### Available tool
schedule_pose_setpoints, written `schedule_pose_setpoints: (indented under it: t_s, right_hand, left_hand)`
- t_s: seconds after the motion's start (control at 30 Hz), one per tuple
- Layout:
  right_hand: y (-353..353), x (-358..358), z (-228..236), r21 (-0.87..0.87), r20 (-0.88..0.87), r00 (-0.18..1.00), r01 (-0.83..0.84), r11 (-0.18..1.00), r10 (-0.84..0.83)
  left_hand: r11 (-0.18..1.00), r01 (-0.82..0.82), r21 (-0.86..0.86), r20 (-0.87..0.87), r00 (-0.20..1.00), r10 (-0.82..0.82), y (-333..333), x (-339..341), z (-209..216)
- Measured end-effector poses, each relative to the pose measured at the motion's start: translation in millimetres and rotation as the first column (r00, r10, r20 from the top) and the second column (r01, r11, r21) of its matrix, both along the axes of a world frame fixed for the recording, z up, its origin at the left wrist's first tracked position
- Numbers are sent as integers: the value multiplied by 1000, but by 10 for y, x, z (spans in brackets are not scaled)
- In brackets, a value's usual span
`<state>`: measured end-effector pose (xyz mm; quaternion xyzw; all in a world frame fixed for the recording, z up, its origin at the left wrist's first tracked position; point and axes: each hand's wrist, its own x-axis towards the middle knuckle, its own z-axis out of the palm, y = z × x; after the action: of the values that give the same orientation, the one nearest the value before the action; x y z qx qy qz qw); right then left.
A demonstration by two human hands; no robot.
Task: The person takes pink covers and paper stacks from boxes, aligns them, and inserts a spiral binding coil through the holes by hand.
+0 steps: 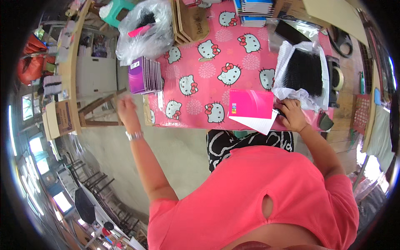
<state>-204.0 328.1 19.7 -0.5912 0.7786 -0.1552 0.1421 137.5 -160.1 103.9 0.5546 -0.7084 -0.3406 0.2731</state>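
Left hand (127,108) blurred, right hand (294,115) at pink notebook (252,104), grips unclear; notebook's long axis sideways.

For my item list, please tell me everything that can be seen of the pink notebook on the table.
The pink notebook has a smooth-looking cover with paler curved streaks and a small coloured mark near its lower left corner. White lined paper pages show below, skewed from the cover. It lies cover up near the table's front edge, one page corner reaching past it. The right hand is at its right side; whether they touch is unclear.
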Motion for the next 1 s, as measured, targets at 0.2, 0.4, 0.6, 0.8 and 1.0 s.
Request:
schedule_pose_setpoints:
  t_s: [0.2,0.4,0.6,0.8,1.0]
  right_hand:
    - [106,53,-69,-119,-100,993,50,992,-62]
    - [-209,178,163,-449,180,941,339,827,-288]
    - [-630,163,288,-349,616,744,552,757,-258]
    - [-948,45,151,283,943,88,292,914,-320]
    - [-558,400,99,119,993,-19,240,964,-118]
  left_hand:
    - [987,130,-90,-56,989,-135,-802,-68,-553]
    - [955,188,-231,206,968,-141,-871,-228,-575]
    - [936,329,123,-312,908,-278,760,-775,-312]
    - [318,491,811,-571,784,244,2945,-741,-826]
    - [417,493,763,-591,794,143,2954,-1354,-520]
